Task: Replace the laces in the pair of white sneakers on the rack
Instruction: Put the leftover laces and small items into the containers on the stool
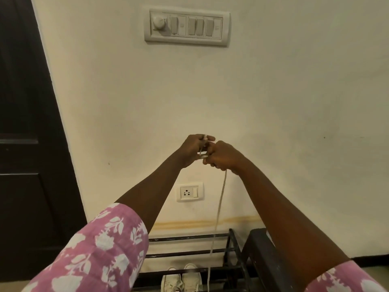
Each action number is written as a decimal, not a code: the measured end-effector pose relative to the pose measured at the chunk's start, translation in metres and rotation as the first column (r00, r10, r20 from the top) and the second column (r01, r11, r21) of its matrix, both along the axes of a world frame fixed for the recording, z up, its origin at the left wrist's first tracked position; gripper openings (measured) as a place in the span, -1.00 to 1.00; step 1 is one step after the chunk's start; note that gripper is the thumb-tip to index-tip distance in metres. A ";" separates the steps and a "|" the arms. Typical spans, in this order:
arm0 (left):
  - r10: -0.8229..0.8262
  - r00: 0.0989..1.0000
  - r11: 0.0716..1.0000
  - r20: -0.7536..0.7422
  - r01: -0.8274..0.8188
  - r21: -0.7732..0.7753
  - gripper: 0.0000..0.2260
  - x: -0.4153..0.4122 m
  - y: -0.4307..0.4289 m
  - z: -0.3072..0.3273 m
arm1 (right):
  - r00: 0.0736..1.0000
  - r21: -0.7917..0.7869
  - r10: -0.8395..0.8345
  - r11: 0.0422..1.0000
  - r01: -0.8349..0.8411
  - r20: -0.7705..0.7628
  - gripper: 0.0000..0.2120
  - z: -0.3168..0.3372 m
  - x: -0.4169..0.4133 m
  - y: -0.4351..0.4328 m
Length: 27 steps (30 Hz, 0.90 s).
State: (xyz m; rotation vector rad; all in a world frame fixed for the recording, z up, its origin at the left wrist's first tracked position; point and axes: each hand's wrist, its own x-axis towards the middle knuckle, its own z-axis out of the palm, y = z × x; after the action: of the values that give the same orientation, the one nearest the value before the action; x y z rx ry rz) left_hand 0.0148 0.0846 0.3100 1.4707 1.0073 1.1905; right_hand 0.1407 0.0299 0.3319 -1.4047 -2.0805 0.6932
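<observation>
- Lace [219,205]: a pale cord, its upper part bunched between the two hands at the centre of the view. One strand drops from under the right hand toward 6 o'clock, down to the sneakers.
- Left hand [194,148]: fingers curled round loops of the lace, with bits of white showing between them.
- Right hand [225,157]: a closed fist gripping the lace, knuckles touching the left hand.
- White sneakers [182,279]: side by side on the black rack [189,237], at 6 o'clock from the hands.
- Wall socket [189,191]: just below the hands, between the forearms.
- Pink floral sleeves [94,249]: at 7 and 5 o'clock.
- Switch panel [187,26]: at 12 o'clock, high on the wall.
- Dark door [25,123]: at 9 o'clock.
</observation>
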 end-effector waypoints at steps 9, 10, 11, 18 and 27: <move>-0.313 0.946 0.929 -0.080 0.288 -0.232 -0.68 -0.005 -0.012 -0.002 | 0.993 0.143 -0.118 0.982 0.121 -0.027 -0.90 0.023 0.028 0.021; -0.312 0.950 0.921 -0.027 0.296 -0.255 -0.69 -0.006 -0.012 -0.004 | 0.990 0.153 -0.114 0.980 0.125 -0.080 -0.90 0.020 0.031 0.024; -0.311 0.950 0.911 0.023 0.305 -0.277 -0.70 -0.006 -0.013 -0.005 | 0.983 0.166 -0.114 0.977 0.138 -0.142 -0.90 0.017 0.033 0.027; -0.320 0.897 0.878 0.304 0.401 -0.261 -0.70 -0.001 -0.014 -0.001 | 0.777 0.017 -0.209 0.962 0.272 -0.594 -0.88 -0.028 0.025 0.035; 0.015 0.901 0.986 0.433 0.059 -0.157 -0.74 0.015 -0.003 -0.006 | 0.945 -0.158 -0.143 0.982 0.099 -0.294 -0.88 -0.039 0.006 0.018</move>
State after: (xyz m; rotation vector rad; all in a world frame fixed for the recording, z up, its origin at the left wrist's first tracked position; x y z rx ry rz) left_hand 0.0301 0.0819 0.3041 1.0190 0.7572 1.3097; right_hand 0.1466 0.0475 0.2925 -1.3885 -1.7200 0.9552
